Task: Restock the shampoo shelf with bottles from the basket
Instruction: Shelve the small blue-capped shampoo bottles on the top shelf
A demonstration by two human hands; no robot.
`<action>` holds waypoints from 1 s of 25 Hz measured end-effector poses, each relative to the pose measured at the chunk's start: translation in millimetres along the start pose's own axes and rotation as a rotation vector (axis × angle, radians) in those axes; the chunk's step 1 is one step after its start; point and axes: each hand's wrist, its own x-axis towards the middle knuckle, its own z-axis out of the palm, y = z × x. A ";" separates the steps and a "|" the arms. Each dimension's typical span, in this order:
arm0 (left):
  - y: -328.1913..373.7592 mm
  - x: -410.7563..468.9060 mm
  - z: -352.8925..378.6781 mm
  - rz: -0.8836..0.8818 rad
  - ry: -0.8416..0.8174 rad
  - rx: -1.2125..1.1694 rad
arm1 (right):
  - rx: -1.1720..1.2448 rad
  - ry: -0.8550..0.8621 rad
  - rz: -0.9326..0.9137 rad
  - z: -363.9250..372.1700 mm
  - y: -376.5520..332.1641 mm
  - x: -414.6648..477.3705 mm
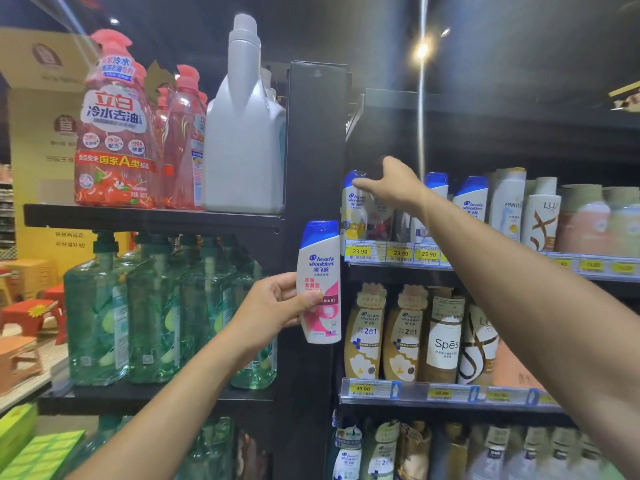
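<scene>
L hand (277, 306) pinches upright shampoo bottle (320, 265); R hand (391, 187) up at top-shelf bottles (472, 202), grip unclear.

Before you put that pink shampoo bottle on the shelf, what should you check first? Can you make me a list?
1. Firm hold: left hand grips the pink-label shampoo bottle around its middle. Ok.
2. Bottle upright, label facing out. Ok.
3. Way clear: right hand is at the top shampoo shelf, in front of the spot. Not ok.
4. Free gap for the bottle: that hand hides it. Cannot tell.
5. Same brand there: blue-capped bottles match. Ok.
6. Right price: the price tags are readable, but not which one is for this bottle. Cannot tell.
</scene>
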 end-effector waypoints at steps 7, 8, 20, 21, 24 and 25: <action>3.7 -5.5 6.3 0.038 -0.002 0.040 | 0.315 0.092 -0.395 -18.8 -13.4 -119.5; 4.3 -5.7 9.3 0.056 -0.018 0.059 | 0.314 -0.016 -0.403 -19.3 -11.8 -134.8; 15.7 8.7 64.0 0.207 -0.139 0.201 | 0.254 -0.265 -0.394 -69.2 7.1 -154.2; 17.1 9.1 65.6 0.220 -0.137 0.197 | 0.219 -0.276 -0.406 -73.4 7.0 -152.7; 22.3 9.3 68.1 0.257 -0.094 0.235 | 0.155 -0.313 -0.425 -82.5 8.2 -145.6; 23.1 9.5 68.8 0.282 -0.062 0.286 | 0.144 -0.313 -0.436 -84.1 8.0 -143.4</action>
